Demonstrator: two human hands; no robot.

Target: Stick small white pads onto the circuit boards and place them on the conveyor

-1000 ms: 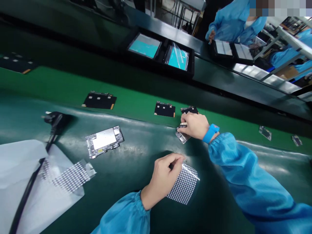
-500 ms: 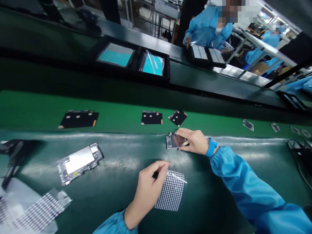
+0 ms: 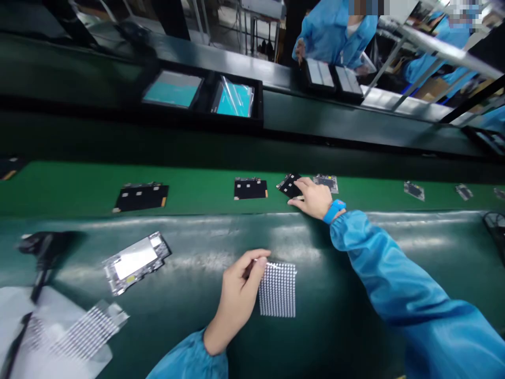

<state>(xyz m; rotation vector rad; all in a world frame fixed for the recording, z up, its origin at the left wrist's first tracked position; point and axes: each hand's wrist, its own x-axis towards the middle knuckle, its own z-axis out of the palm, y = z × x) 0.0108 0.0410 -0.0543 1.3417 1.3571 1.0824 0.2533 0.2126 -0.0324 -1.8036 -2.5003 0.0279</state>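
Note:
My left hand [image 3: 240,287] pinches the upper left corner of a clear sheet [image 3: 278,290] carrying rows of small pale dots, held over the dark green bench. Reaching onto the bright green strip, my right hand [image 3: 313,199] closes its thumb and fingers about the right part of a black-covered circuit board [image 3: 287,184]. A small pale piece shows between those fingers, too small to name. Just behind this hand lies a bare circuit board [image 3: 327,183], partly covered by it. To the left on the strip rests another black-covered board [image 3: 250,189].
A larger board with a white panel [image 3: 138,262] lies at left on the bench. Near it are a black plug [image 3: 43,247] and another dotted sheet [image 3: 92,331] on white film. Black trays [image 3: 258,110] hold screens on the far ledge. A co-worker [image 3: 335,31] stands beyond.
My right hand has moved from the bench up onto the green strip. The bare board formerly under it on the bench is gone from there; one now lies on the strip behind the hand.

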